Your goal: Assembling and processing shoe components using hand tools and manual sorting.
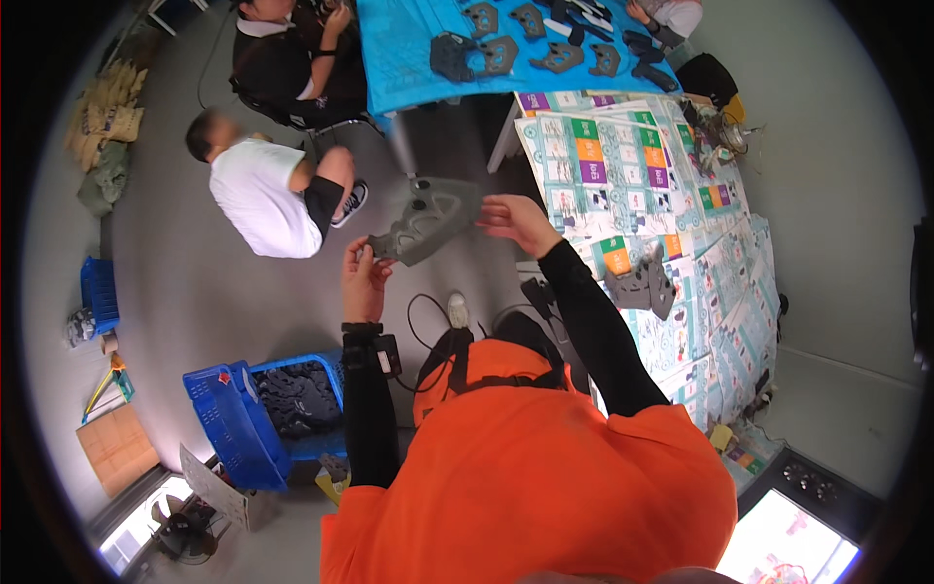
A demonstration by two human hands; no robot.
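In front of my body I hold a grey, flat bracket-like piece point(429, 239) with several rounded and angular cut-outs, tilted so its right end is farther away. My left hand point(363, 290) pinches the narrow left end between thumb and fingers. At the wide right end, my right hand point(522, 222) has its fingertips closed on the edge. Another grey piece point(639, 289) lies on printed sheets point(700, 292) to the right of my right forearm.
Blue baskets point(233, 428) at lower left hold many dark grey pieces point(300, 397). Ahead, a blue-covered table point(409, 73) carries several similar grey pieces point(530, 19). One person point(268, 195) crouches at left; others sit by the table. A cable hangs near my legs.
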